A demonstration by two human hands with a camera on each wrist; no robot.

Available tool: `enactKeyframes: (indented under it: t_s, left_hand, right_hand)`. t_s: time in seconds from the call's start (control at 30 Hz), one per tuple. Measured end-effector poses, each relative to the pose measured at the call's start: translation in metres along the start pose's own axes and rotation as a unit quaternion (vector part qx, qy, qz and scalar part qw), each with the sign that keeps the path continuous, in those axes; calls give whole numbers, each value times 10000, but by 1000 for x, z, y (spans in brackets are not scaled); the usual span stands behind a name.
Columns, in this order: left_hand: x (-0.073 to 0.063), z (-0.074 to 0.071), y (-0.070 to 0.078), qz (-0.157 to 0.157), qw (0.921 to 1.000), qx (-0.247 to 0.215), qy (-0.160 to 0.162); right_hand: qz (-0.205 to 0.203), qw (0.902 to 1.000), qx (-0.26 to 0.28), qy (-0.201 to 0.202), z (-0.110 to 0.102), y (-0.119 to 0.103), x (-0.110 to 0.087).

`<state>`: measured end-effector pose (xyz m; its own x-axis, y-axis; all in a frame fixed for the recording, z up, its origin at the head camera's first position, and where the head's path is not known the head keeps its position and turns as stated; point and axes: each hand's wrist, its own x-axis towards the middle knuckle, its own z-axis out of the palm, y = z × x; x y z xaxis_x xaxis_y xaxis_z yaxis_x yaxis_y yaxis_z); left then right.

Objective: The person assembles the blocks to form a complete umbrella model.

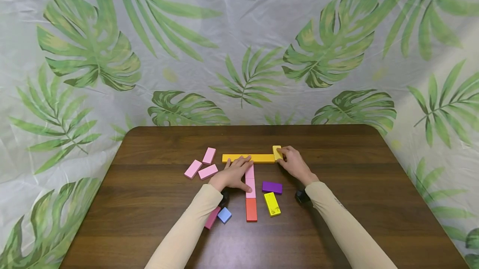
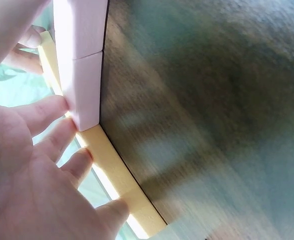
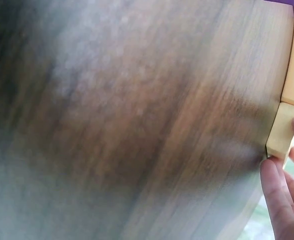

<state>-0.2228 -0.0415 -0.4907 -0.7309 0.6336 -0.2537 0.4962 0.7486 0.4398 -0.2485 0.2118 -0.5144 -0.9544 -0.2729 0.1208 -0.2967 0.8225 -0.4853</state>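
Note:
Orange blocks (image 1: pixel 262 159) form a straight row across the table. A column of pink blocks (image 1: pixel 250 183) runs from its middle toward the person, ending in a red block (image 1: pixel 251 210). My left hand (image 1: pixel 233 175) spreads over this junction, fingertips against the far side of the orange row (image 2: pixel 109 160) in the left wrist view, beside the pink column (image 2: pixel 82 92). At the row's right end, my right hand (image 1: pixel 296 165) pinches a pale yellow block (image 1: pixel 276 152) between thumb and fingers. It adjoins the orange end in the right wrist view, where the block (image 3: pixel 281 129) appears tilted.
Several loose pink blocks (image 1: pixel 193 169) lie left of the row. A purple block (image 1: pixel 272 188) and a bright yellow block (image 1: pixel 272 204) sit right of the column. Near the left forearm are a blue block (image 1: pixel 224 215) and a dark pink block (image 1: pixel 212 218).

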Motion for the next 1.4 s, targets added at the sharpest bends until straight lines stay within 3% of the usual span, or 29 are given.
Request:
enactKeyframes:
  t_s: [0.5,1.4]
  left_hand:
    - [-1,-1,1,-9,10000,-39,-12]
    - [0,0,-1,-22,10000,-44,-40]
  right_hand:
    - [-275,9996,86,71,-4,5,-6]
    - [-250,9992,295,79,-5,5,-4]
